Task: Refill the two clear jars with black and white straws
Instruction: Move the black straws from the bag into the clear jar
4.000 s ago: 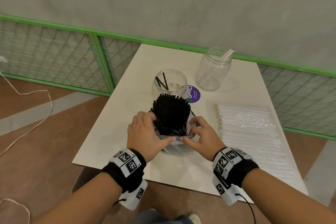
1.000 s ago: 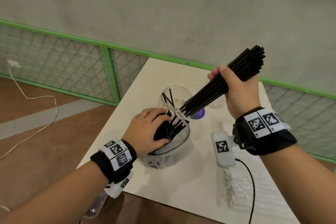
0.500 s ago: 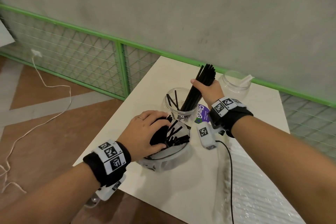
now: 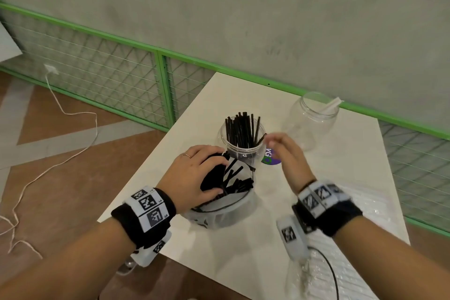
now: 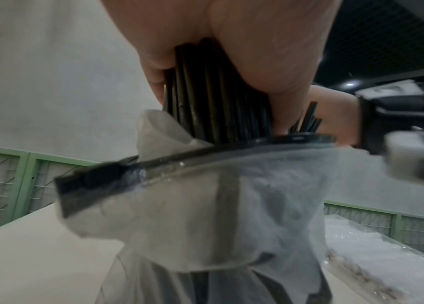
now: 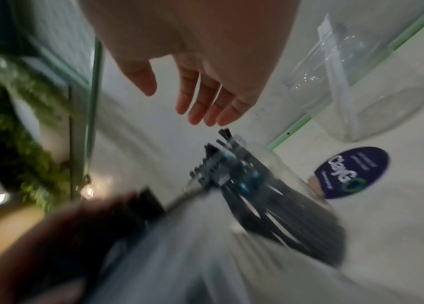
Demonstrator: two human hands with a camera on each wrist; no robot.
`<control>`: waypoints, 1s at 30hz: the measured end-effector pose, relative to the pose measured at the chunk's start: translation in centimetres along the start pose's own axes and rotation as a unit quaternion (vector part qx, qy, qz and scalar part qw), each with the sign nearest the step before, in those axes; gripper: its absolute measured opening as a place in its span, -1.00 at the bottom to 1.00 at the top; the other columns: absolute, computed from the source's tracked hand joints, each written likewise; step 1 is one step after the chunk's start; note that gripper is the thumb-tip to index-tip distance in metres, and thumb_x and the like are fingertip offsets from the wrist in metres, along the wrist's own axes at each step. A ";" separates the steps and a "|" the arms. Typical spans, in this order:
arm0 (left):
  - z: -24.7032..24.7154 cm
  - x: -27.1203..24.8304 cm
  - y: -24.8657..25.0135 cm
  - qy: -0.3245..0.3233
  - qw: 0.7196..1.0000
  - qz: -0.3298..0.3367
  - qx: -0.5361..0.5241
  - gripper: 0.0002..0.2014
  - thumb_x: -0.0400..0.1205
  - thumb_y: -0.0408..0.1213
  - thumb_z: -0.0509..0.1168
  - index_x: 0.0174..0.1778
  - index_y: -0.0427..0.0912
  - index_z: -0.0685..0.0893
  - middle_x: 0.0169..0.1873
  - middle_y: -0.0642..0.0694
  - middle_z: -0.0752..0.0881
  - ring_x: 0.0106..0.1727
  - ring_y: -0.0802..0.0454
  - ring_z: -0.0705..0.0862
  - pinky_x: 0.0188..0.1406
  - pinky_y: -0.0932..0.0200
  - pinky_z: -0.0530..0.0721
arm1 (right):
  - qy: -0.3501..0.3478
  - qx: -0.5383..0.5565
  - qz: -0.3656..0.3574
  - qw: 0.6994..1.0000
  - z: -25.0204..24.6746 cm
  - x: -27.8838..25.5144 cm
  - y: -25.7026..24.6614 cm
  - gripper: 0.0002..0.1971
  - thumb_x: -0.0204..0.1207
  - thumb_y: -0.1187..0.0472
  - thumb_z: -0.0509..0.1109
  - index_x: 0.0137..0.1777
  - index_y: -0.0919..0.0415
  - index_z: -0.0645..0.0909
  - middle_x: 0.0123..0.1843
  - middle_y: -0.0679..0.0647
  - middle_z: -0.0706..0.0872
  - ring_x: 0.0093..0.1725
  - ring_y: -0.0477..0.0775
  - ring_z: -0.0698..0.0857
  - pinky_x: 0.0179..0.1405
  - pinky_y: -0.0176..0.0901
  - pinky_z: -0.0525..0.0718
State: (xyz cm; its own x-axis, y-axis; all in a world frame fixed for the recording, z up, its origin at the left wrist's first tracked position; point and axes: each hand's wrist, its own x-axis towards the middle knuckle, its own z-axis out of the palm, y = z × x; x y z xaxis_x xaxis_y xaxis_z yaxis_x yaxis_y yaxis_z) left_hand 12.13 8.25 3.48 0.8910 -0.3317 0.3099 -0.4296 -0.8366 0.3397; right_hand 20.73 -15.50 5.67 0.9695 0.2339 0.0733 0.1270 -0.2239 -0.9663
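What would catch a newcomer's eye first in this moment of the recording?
The clear jar mid-table, bristling with upright black straws, draws the eye first. Just in front, the left hand grips more black straws in a plastic bag, while the right hand hovers open beside the jar. A second jar stands behind, nearly empty.
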 end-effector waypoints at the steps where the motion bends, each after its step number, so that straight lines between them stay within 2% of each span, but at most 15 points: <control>1: 0.0 0.0 -0.1 0.002 1.000 -0.001 -0.002 -0.42 0.40 0.14 0.39 0.34 0.13 0.47 0.44 0.14 0.45 0.38 -0.02 0.44 0.18 -0.13 0.58 | -0.054 -0.035 -0.006 0.998 0.1 -1.6 0.8 -0.73 0.41 -0.07 0.29 0.10 -0.11 0.59 0.15 -0.13 0.68 0.17 -0.18 0.61 0.25 -0.07 0.59; 4: 0.0 0.1 -0.1 0.002 1.000 0.004 -0.006 -0.41 0.40 0.12 0.40 0.35 0.09 0.48 0.43 0.10 0.47 0.37 -0.05 0.46 0.22 -0.13 0.56 | -0.200 -0.151 -0.023 0.968 0.8 -4.5 2.9 -0.36 0.31 -0.25 0.40 0.42 -0.21 0.39 0.38 -0.25 0.53 0.43 -0.25 0.42 0.42 -0.24 0.39; 6: 0.0 0.1 0.0 0.006 1.000 0.006 -0.013 -0.38 0.40 0.12 0.42 0.38 0.06 0.48 0.43 0.07 0.47 0.38 -0.05 0.45 0.28 -0.12 0.53 | -0.227 -0.160 -0.029 0.960 1.5 -5.0 3.6 -0.10 0.18 -0.30 0.53 0.53 -0.13 0.28 0.41 -0.22 0.50 0.45 -0.24 0.41 0.44 -0.31 0.34; 8: -0.3 0.0 0.3 0.018 0.999 -0.007 -0.033 -0.29 0.38 0.16 0.43 0.44 0.05 0.43 0.45 0.03 0.43 0.43 -0.02 0.40 0.39 -0.09 0.44 | -0.222 -0.173 -0.023 0.959 2.4 -4.9 4.1 0.04 0.08 -0.35 0.57 0.56 -0.06 0.24 0.39 -0.17 0.46 0.42 -0.23 0.42 0.44 -0.32 0.36; 11: -1.4 -1.2 0.5 0.065 0.993 -0.073 -0.062 -0.10 0.29 0.37 0.39 0.51 0.08 0.31 0.52 0.09 0.31 0.52 0.11 0.23 0.52 0.04 0.24 | -0.197 -0.195 -0.026 0.961 3.3 -4.6 4.5 -0.08 0.13 -0.25 0.61 0.49 -0.05 0.32 0.31 -0.13 0.45 0.36 -0.13 0.47 0.42 -0.16 0.47; 13: -1.8 -2.6 0.1 0.071 0.979 -0.153 -0.118 0.07 0.18 0.44 0.40 0.57 0.13 0.17 0.52 0.20 0.21 0.52 0.25 0.12 0.50 0.11 0.12 | -0.196 -0.186 -0.033 0.962 3.7 -4.3 4.6 -0.19 0.21 -0.10 0.66 0.44 -0.08 0.36 0.23 -0.25 0.44 0.34 -0.12 0.47 0.40 -0.18 0.47; 15: -1.3 -4.4 -0.6 0.019 0.957 -0.228 -0.178 0.28 0.04 0.47 0.46 0.62 0.17 -0.03 0.55 0.24 0.11 0.54 0.27 0.05 0.51 0.10 0.10 | -0.203 -0.185 -0.037 0.961 4.0 -4.2 4.5 -0.18 0.24 0.00 0.68 0.46 0.03 0.36 0.20 -0.40 0.37 0.35 -0.16 0.43 0.37 -0.30 0.40; 16: -0.7 -5.0 -1.2 -0.016 0.944 -0.251 -0.212 0.36 0.01 0.44 0.51 0.63 0.16 -0.12 0.57 0.24 0.08 0.57 0.25 0.05 0.54 0.08 0.11 | -0.208 -0.184 -0.039 0.960 4.2 -4.0 4.6 -0.14 0.23 -0.01 0.68 0.49 0.08 0.35 0.24 -0.37 0.38 0.37 -0.16 0.42 0.39 -0.31 0.37; 18: 0.7 -5.7 -1.9 -0.073 0.913 -0.268 -0.298 0.44 0.00 0.30 0.62 0.65 0.12 -0.20 0.55 0.32 0.10 0.56 0.28 0.13 0.57 0.11 0.17 | -0.219 -0.181 -0.038 0.958 4.9 -3.9 4.9 -0.06 0.17 -0.13 0.65 0.53 0.06 0.32 0.37 -0.16 0.44 0.42 -0.10 0.43 0.45 -0.20 0.42; 20: 1.7 -5.4 -2.3 -0.086 0.907 -0.262 -0.319 0.37 0.02 0.23 0.64 0.65 0.04 -0.03 0.47 0.32 0.27 0.49 0.27 0.30 0.54 0.15 0.29 | -0.225 -0.185 -0.028 0.956 5.8 -3.8 5.3 -0.10 0.14 -0.22 0.60 0.49 -0.02 0.36 0.37 -0.02 0.50 0.39 -0.03 0.50 0.44 -0.01 0.52; 22: 1.8 -4.8 -2.3 -0.068 0.911 -0.265 -0.309 0.17 0.08 0.08 0.67 0.58 0.01 0.22 0.34 0.26 0.46 0.37 0.24 0.45 0.47 0.12 0.42 | -0.212 -0.190 -0.028 0.958 6.7 -3.8 5.2 -0.21 0.18 -0.21 0.57 0.42 0.00 0.43 0.28 0.04 0.57 0.33 0.01 0.56 0.37 0.07 0.56; 24: 1.2 -4.4 -2.9 -0.041 0.911 -0.261 -0.317 0.00 0.16 -0.12 0.69 0.51 0.04 0.34 0.24 0.29 0.55 0.31 0.27 0.52 0.37 0.18 0.48 | -0.183 -0.182 -0.029 0.966 7.5 -3.8 4.4 -0.30 0.25 -0.11 0.56 0.39 0.08 0.47 0.22 0.08 0.58 0.28 0.03 0.57 0.35 0.01 0.55; 25: 0.6 -4.3 -3.6 -0.030 0.911 -0.253 -0.324 -0.03 0.17 -0.14 0.69 0.48 0.08 0.35 0.23 0.31 0.56 0.29 0.30 0.53 0.33 0.22 0.49 | -0.170 -0.173 -0.032 0.970 7.9 -3.7 4.0 -0.32 0.28 -0.06 0.56 0.39 0.11 0.48 0.21 0.09 0.59 0.28 0.04 0.56 0.34 -0.04 0.54; 28: -1.8 -3.9 -5.3 -0.008 0.918 -0.221 -0.329 -0.11 0.13 -0.05 0.64 0.35 0.36 0.37 0.20 0.35 0.59 0.27 0.43 0.52 0.22 0.30 0.52 | -0.136 -0.148 -0.047 0.978 9.4 -3.5 2.8 -0.41 0.35 0.08 0.61 0.36 0.15 0.51 0.17 0.08 0.60 0.24 0.02 0.58 0.26 -0.22 0.52; 30: -3.1 -3.8 -6.4 -0.002 0.927 -0.203 -0.314 -0.18 0.13 -0.09 0.64 0.23 0.47 0.39 0.16 0.38 0.60 0.23 0.50 0.52 0.16 0.38 0.51 | -0.123 -0.142 -0.049 0.981 10.7 -3.1 2.2 -0.49 0.37 0.10 0.60 0.30 0.09 0.52 0.11 0.05 0.60 0.18 0.02 0.60 0.20 -0.20 0.54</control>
State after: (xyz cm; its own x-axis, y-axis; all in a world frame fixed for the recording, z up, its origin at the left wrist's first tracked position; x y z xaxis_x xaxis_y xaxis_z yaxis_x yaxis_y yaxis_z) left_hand 11.03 16.26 2.84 0.9981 -0.0467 0.0402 -0.0575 -0.4750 0.8781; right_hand 15.74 -6.62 0.66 0.8738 0.4817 0.0669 0.3049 -0.4355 -0.8470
